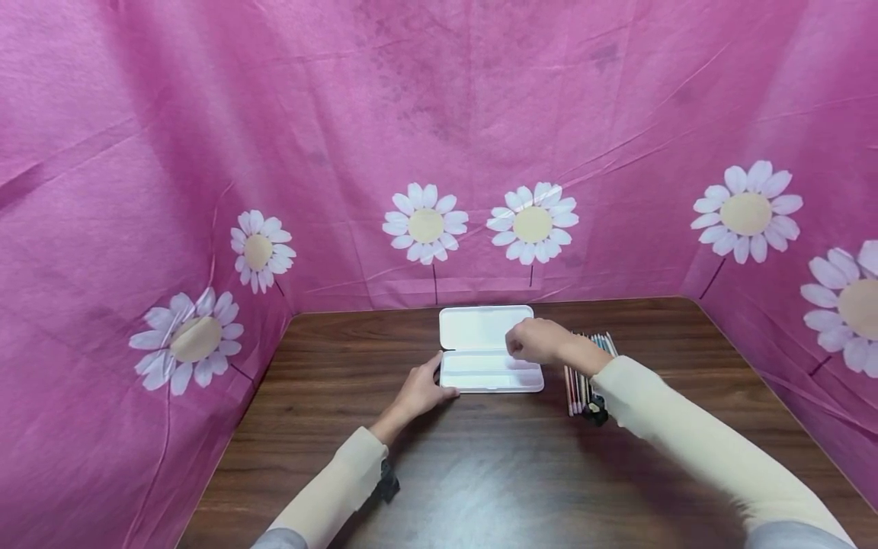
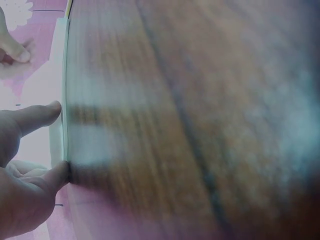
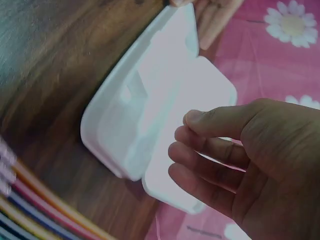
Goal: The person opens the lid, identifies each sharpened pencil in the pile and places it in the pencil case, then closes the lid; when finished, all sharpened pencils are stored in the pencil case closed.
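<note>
A white pencil case (image 1: pixel 483 363) lies with its lid (image 1: pixel 476 328) raised toward the back, and no pencil shows inside it. My left hand (image 1: pixel 420 390) grips the case's left end, thumb by the front edge; the left wrist view shows fingertips (image 2: pixel 52 106) against the rim. Over the right part of the case hovers my right hand (image 1: pixel 538 341), its thumb near the index finger and the other fingers loosely bent. Nothing shows between those fingers in the right wrist view. Right of the case, several coloured pencils (image 1: pixel 575 393) lie side by side, partly hidden under the right forearm.
A brown wooden table (image 1: pixel 329 427) carries everything. Pink cloth (image 1: pixel 343 114) with daisies hangs behind the table and along both sides. Dark wrist devices sit at the left cuff (image 1: pixel 388 482) and under the right cuff (image 1: pixel 597 412).
</note>
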A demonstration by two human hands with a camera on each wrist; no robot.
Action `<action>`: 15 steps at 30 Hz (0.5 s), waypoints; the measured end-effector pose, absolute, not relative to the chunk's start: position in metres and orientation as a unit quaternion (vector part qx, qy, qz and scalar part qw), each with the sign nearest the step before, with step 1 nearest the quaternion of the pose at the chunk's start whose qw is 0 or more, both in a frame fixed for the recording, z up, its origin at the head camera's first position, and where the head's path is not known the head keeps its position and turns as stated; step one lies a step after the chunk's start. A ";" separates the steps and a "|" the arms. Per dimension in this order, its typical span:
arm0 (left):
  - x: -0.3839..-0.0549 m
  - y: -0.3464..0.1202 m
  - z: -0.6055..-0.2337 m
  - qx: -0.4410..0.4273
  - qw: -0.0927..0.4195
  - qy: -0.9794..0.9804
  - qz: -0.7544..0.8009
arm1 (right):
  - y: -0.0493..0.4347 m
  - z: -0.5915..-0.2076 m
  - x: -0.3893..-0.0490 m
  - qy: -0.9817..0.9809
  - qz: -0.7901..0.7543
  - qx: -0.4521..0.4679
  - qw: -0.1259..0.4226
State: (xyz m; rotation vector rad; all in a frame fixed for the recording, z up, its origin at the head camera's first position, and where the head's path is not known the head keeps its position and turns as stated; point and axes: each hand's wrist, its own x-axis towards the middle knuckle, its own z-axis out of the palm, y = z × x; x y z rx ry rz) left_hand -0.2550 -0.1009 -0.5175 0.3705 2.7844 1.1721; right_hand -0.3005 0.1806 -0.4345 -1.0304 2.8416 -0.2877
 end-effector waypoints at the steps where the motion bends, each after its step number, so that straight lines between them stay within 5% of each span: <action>1: -0.255 -0.101 -0.517 0.121 0.050 0.913 0.385 | 0.185 -0.432 -0.299 0.936 -0.097 -0.336 0.046; 15: -0.252 -0.101 -0.515 0.130 0.045 0.909 0.393 | 0.264 -0.412 -0.274 0.957 -0.116 -0.264 0.022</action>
